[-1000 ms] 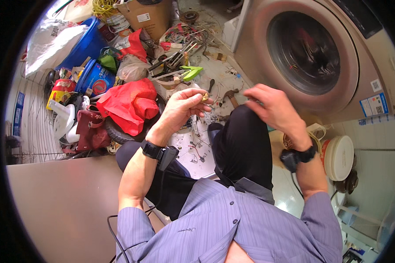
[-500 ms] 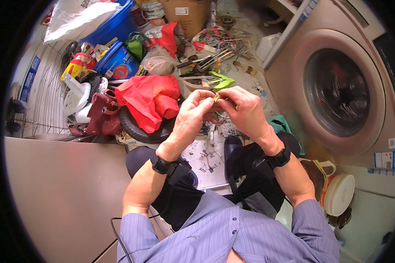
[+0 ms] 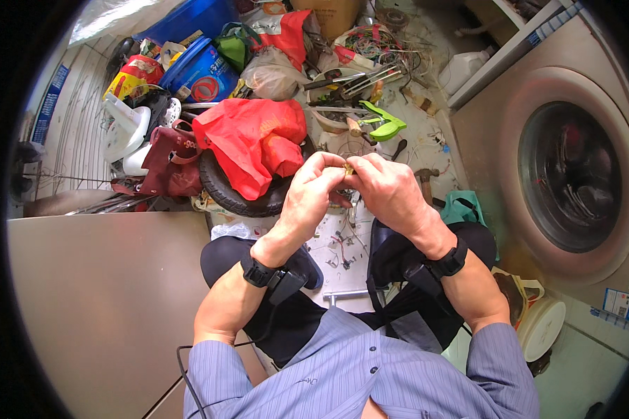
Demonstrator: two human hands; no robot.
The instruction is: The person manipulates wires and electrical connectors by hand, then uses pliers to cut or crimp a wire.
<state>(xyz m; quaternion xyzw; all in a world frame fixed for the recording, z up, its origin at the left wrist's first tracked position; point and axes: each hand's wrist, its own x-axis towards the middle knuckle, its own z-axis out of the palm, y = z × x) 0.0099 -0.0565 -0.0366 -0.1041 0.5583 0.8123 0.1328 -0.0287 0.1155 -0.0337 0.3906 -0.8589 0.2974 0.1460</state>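
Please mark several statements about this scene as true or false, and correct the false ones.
1. The left hand and right hand both hold a small yellowish piece. True.
2. The two hands are far apart. False: they meet at that piece.
3. Red fabric lies partly over a black tyre. True.
4. Nothing stands at the person's right. False: a front-loading machine stands there.
5. A bright green object lies beyond both hands. True.

Pinching with left hand (image 3: 308, 197) and right hand (image 3: 395, 196) close together beyond the striped shirt (image 3: 342, 359), with both forearms (image 3: 229, 307) angled inward.
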